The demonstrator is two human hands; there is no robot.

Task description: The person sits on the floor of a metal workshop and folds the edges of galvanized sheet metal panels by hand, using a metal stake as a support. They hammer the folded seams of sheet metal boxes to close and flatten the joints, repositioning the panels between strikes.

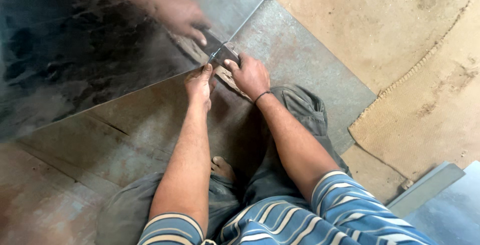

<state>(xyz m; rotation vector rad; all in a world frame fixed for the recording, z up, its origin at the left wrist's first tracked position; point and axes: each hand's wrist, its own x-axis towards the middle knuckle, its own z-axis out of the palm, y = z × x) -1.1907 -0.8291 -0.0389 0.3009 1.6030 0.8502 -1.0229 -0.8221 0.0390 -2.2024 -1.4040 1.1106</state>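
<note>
I sit on a dull grey metal sheet [305, 65] that lies on the floor. A shiny, mirror-like metal sheet [75, 50] stands tilted up at the left, its thin edge running toward the top. My left hand [199, 84] grips that sheet at its lower corner. Just to its right, my right hand [250, 75], with a dark band on the wrist, pinches a small grey metal piece [226, 54] against the sheet's edge. The hand [180, 14] seen in the shiny sheet looks like a reflection of my right hand.
A coarse burlap mat [425, 100] covers the sandy floor [360, 20] at the right. More grey metal sheets [445, 200] lie at the lower right. My bare foot [222, 167] rests between my knees. Rusty sheet surface [60, 175] spreads at the lower left.
</note>
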